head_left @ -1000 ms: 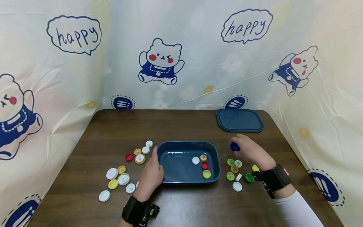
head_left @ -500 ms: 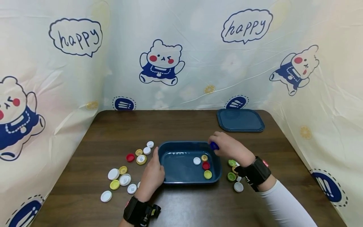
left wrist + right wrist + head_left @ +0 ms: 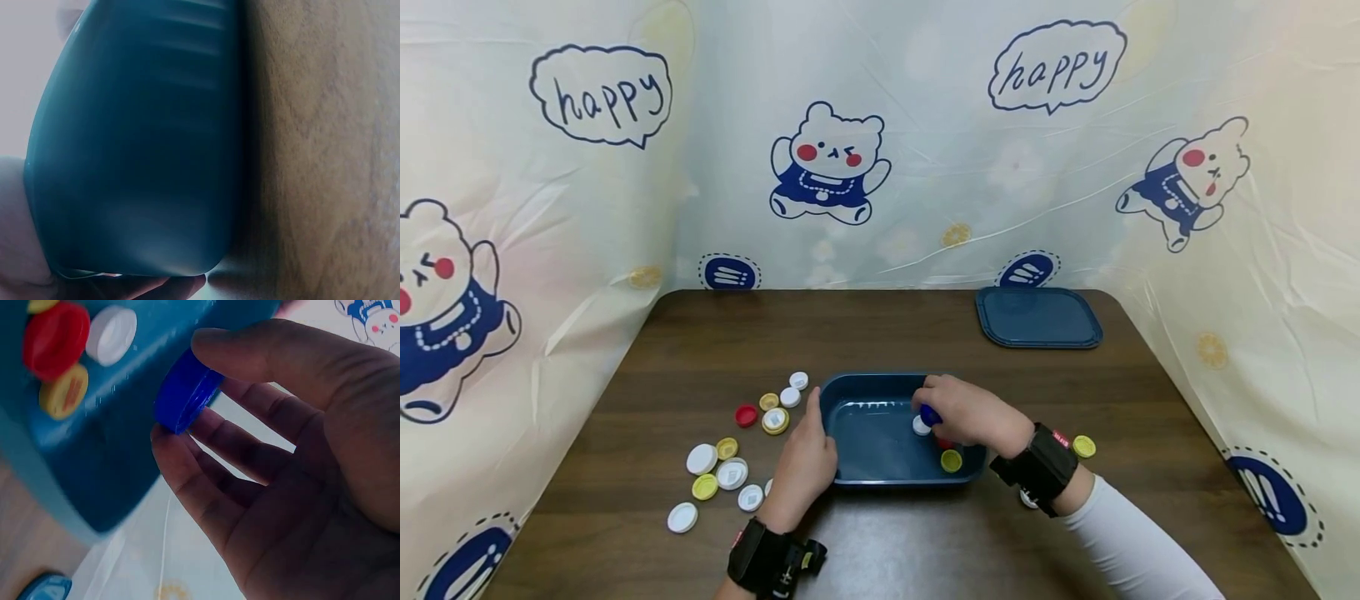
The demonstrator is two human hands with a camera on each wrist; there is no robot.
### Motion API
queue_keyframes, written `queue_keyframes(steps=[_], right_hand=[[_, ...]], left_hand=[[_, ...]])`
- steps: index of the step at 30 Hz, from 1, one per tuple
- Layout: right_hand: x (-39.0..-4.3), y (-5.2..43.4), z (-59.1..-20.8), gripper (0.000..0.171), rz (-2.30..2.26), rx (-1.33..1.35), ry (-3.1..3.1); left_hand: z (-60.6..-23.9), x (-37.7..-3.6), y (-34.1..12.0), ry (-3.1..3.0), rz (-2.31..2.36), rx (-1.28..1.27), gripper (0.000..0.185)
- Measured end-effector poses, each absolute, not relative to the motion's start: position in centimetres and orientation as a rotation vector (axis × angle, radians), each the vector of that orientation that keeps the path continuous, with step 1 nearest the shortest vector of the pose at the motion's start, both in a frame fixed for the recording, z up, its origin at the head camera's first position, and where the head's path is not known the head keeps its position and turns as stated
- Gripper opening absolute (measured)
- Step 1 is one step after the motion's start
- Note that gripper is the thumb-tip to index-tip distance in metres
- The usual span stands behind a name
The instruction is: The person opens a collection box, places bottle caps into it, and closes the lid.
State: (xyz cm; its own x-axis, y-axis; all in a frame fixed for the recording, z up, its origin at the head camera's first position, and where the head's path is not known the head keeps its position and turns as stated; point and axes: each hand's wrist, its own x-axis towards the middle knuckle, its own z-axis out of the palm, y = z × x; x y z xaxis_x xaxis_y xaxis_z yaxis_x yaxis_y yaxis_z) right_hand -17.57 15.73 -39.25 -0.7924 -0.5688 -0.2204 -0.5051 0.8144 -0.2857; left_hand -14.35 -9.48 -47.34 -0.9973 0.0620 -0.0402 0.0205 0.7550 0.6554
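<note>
My right hand [image 3: 976,410] is over the right half of the dark blue tray [image 3: 868,446]. It pinches a blue bottle cap [image 3: 186,394] between thumb and fingertips, above the tray floor. Inside the tray lie a white cap [image 3: 112,335], a red cap [image 3: 56,340], a gold-yellow cap [image 3: 64,392] and a yellow-green cap [image 3: 951,461]. In the head view the right hand hides the gold one and most of the red one. My left hand [image 3: 805,458] grips the tray's left wall; its fingers curl at the corner in the left wrist view.
Left of the tray, loose caps in white, yellow and red lie scattered, among them a white cap [image 3: 682,517] and a red cap [image 3: 747,416]. A yellow cap [image 3: 1084,447] lies on the right. Flat blue trays [image 3: 1039,318] sit at the back right of the wooden table [image 3: 895,550].
My right hand has carried the blue bottle cap leftward from the table's right side, across the tray's rim, to above the tray floor. The left hand keeps its hold on the tray.
</note>
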Motion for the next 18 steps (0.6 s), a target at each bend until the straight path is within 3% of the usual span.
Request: queue_keyframes(steps=[11, 18], right_hand=[[-16.4, 14.3, -40.3, 0.029, -0.192, -0.915, 2.649], [-16.3, 14.6, -40.3, 0.057, -0.232, -0.852, 2.658]], left_hand=[[-47.3, -14.4, -9.6, 2.896, 1.076, 0.078, 0.07], [-47.3, -14.4, -9.5, 2.893, 1.071, 0.062, 0.07]])
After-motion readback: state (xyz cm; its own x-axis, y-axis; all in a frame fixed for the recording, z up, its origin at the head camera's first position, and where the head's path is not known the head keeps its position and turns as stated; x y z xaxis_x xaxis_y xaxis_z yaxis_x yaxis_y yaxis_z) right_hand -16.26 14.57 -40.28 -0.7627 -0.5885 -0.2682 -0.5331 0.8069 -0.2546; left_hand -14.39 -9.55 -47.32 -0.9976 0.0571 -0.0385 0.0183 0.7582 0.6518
